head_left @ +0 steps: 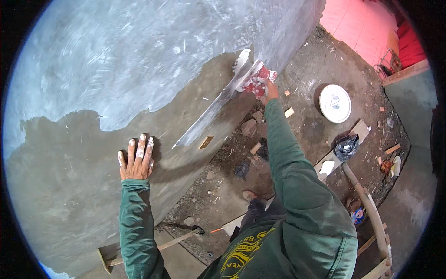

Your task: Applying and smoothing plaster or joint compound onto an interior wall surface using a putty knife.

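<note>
My left hand [137, 158] lies on the bare grey part of the wall [65, 176], fingers spread, with white smears on them. My right hand [269, 90] holds a red, plaster-smeared tool [255, 83], apparently a spreader, against the wall at upper centre. Beside it a long streak of white plaster [200, 121] runs down to the left. Above, the wall has a pale, uneven coat [121, 65]. A small outlet [206, 142] sits low on the wall, below the streak.
At right on the rubble-strewn ground [302, 69] stand a round white bucket [335, 104] and a dark plastic bag [346, 148] on a board. A curved pole [364, 200] lies at lower right, a wooden tool [148, 249] at lower left. A pink-lit area [357, 23] shows beyond.
</note>
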Available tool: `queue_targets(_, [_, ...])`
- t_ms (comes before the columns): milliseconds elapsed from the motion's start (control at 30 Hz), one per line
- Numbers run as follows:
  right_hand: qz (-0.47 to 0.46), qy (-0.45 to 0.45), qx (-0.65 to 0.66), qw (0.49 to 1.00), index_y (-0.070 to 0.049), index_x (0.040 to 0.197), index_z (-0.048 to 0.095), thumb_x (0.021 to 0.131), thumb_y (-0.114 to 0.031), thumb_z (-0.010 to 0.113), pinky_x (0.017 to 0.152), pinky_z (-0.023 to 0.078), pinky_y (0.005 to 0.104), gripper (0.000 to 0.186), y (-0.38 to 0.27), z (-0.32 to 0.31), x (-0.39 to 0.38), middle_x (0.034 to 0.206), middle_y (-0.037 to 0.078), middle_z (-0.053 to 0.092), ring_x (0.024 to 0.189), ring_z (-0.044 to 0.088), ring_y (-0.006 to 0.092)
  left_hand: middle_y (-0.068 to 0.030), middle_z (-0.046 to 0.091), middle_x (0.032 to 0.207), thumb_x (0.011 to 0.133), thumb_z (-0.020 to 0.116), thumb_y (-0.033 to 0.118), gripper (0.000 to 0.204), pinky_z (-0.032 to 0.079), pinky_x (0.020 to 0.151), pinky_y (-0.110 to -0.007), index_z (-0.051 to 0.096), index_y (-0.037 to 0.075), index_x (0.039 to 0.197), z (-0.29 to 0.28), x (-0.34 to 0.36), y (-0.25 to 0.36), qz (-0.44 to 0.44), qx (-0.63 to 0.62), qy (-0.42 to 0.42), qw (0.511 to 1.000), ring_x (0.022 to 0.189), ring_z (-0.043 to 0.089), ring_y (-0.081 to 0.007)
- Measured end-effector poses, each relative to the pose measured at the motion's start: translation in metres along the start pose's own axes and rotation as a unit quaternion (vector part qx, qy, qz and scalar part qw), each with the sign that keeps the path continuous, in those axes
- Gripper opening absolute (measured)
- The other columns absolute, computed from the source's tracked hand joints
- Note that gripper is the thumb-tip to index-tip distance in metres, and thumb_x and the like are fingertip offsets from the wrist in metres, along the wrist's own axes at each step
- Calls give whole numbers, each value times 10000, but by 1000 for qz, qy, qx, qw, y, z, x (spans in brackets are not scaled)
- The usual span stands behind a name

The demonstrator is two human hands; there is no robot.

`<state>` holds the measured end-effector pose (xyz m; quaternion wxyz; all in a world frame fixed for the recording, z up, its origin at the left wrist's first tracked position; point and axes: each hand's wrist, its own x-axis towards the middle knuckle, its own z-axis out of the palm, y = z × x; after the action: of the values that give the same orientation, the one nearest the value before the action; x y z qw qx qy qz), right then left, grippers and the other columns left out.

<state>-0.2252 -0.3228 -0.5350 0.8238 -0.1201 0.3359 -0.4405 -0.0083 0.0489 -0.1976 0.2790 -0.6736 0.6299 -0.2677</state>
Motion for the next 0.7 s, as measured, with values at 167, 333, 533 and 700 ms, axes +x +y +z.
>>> queue_targets(167, [-69,1,-76,995,14,1067,558,819,-220,591,655,504,406,343,-34,-3,24,922,86,589,803,601,214,53,338,1533,803,658,296,654,196,1118,-579,434,321,1417,3,8,5,2,-19,7,1000,1401,329,-231])
queue_targets(333, [-155,-3,-149,977,45,1088,520,810,-184,621,698,482,370,374,-66,24,20,913,104,583,805,575,208,45,356,1523,796,657,262,656,202,1120,-567,443,299,1415,3,10,6,7,-21,40,999,1390,346,-230])
queue_targets(533, [-226,3,-243,943,41,965,649,805,-131,655,695,505,317,234,-102,85,-20,892,80,663,781,630,179,38,367,1517,790,652,245,658,213,1116,-558,446,286,1413,-2,7,4,15,-31,41,999,1386,352,-229])
queue_targets(700, [-311,-22,-356,881,32,925,688,790,-134,664,653,468,304,215,-141,128,-56,813,53,680,719,588,133,35,346,1528,795,646,248,653,223,1112,-560,441,276,1415,-2,10,3,16,-38,28,999,1402,323,-231])
